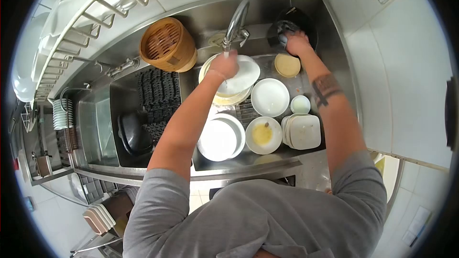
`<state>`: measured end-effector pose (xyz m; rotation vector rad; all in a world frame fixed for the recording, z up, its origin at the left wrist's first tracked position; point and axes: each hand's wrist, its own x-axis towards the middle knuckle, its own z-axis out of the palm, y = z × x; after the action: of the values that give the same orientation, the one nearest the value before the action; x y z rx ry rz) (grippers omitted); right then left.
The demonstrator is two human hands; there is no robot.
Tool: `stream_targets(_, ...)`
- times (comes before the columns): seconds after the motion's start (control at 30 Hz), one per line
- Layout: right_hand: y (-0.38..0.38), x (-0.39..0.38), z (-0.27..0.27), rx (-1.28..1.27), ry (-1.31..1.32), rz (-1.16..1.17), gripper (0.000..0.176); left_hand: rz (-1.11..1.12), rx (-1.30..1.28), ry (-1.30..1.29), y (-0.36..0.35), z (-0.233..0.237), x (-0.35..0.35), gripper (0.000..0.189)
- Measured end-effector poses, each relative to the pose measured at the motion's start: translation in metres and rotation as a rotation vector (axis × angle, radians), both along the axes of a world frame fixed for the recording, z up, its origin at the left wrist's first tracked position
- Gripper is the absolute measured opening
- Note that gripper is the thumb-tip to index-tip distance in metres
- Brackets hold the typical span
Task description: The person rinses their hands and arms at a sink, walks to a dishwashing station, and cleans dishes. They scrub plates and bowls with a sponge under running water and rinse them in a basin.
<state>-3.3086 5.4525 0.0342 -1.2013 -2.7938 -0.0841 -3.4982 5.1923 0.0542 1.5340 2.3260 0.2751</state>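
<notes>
Under the faucet (237,21), my left hand (226,65) is closed on the left side of a white plate (246,74), above a stack of plates (229,99). My right hand (297,43) reaches into a black bin (307,23) at the sink's back right corner, its fingers on a dark grey cloth-like thing (288,27). A small tan round dish (287,65) lies just below that hand. Nearer me are a white bowl (270,97), a bowl with yellow residue (263,135), large white bowls (217,138), a small cup (300,104) and stacked square dishes (305,132).
A bamboo steamer (165,43) stands at the sink's back left. Further left are a black ribbed mat (158,93) and a black pot (131,134) in another basin. A white wire rack (91,16) hangs above. Upright plates (62,114) stand at the far left.
</notes>
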Motion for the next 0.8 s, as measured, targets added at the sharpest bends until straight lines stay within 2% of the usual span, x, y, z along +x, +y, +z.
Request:
stream_targets(0.03, 0.014, -0.007, -0.016, -0.143, -0.117, 0.069, 0.048, 0.092, -0.116, -0.074, -0.003, -0.001, -0.003, 0.039)
stream_targets(0.07, 0.021, -0.011, -0.023, -0.286, -0.235, 0.136, 0.046, 0.096, -0.119, -0.073, -0.016, -0.012, -0.009, 0.039)
stream_targets(0.1, 0.024, -0.014, -0.023, -0.287, -0.234, 0.139, 0.046, 0.28, -0.035, -0.455, -0.034, -0.032, -0.017, 0.041)
stream_targets(0.13, 0.025, -0.019, -0.021, -0.313, -0.105, 0.127, 0.043, 0.463, 0.058, -0.837, -0.051, -0.045, -0.02, 0.043)
stream_targets(0.17, 0.024, -0.024, -0.017, -0.337, 0.022, 0.116, 0.041, 0.467, 0.062, -0.838, -0.066, -0.048, -0.014, 0.043)
stream_targets(0.2, 0.001, -0.015, -0.014, -0.218, 0.404, 0.062, 0.037, 0.652, 0.179, -1.115, -0.083, -0.05, -0.005, 0.047)
stream_targets(0.23, -0.045, -0.002, 0.034, -0.387, 0.569, -0.058, 0.042, 0.835, 0.306, -1.392, -0.096, -0.052, 0.001, 0.052)
stream_targets(0.27, -0.098, 0.008, 0.084, -0.56, 0.729, -0.184, 0.049, 0.836, 0.315, -1.395, -0.105, -0.057, 0.004, 0.052)
stream_targets(0.33, -0.149, 0.015, 0.066, -0.583, 0.721, -0.15, 0.048, 0.929, 0.412, -1.613, -0.121, -0.067, 0.013, 0.057)
stream_targets(0.37, -0.173, 0.013, 0.059, -0.703, 0.695, 0.004, 0.045, 0.924, 0.41, -1.615, -0.125, -0.066, 0.019, 0.057)
stream_targets(0.4, -0.194, -0.002, 0.014, -0.389, 0.504, -0.068, 0.046, 0.922, 0.439, -1.677, -0.128, -0.064, 0.028, 0.057)
stream_targets(0.43, -0.215, -0.019, 0.006, -0.599, 0.392, -0.159, 0.051, 0.917, 0.468, -1.74, -0.129, -0.062, 0.036, 0.058)
stream_targets(0.47, -0.229, -0.028, -0.022, -0.367, 0.368, 0.037, 0.06, 0.925, 0.468, -1.683, -0.127, -0.066, 0.041, 0.057)
stream_targets(0.5, -0.242, -0.046, -0.036, -0.5, 0.312, 0.071, 0.057, 0.916, 0.525, -1.605, -0.125, -0.047, 0.055, 0.053)
stream_targets(0.53, -0.257, -0.07, -0.1, -0.422, 0.293, 0.167, 0.058, 0.871, 0.572, -1.565, -0.121, -0.055, 0.055, 0.049)
stream_targets(0.57, -0.279, -0.08, -0.072, -0.862, 0.305, 0.206, 0.056, 0.832, 0.615, -1.524, -0.123, -0.065, 0.055, 0.046)
stream_targets(0.6, -0.285, -0.074, -0.044, -1.005, 0.148, 0.268, 0.048, 0.832, 0.612, -1.527, -0.13, -0.061, 0.055, 0.046)
stream_targets(0.63, -0.288, -0.068, -0.028, -1.143, -0.014, 0.329, 0.042, 0.973, 0.594, -1.447, -0.139, -0.052, 0.053, 0.048)
stream_targets(0.67, -0.284, -0.057, -0.029, -1.141, -0.011, 0.327, 0.042, 1.106, 0.575, -1.36, -0.147, -0.046, 0.048, 0.05)
stream_targets(0.7, -0.274, -0.04, -0.034, -1.06, 0.009, 0.536, 0.032, 1.056, 0.689, -1.393, -0.157, -0.078, 0.033, 0.051)
stream_targets(0.73, -0.27, -0.027, -0.041, -0.973, 0.027, 0.743, 0.024, 1.006, 0.674, -1.394, -0.168, -0.073, 0.029, 0.051)
stream_targets(0.77, -0.267, -0.025, -0.045, -0.976, 0.028, 0.744, 0.024, 0.959, 0.662, -1.393, -0.178, -0.066, 0.028, 0.051)
stream_targets(0.8, -0.259, -0.027, -0.05, -0.744, 0.226, 0.677, 0.019, 0.96, 0.661, -1.39, -0.181, -0.068, 0.031, 0.051)
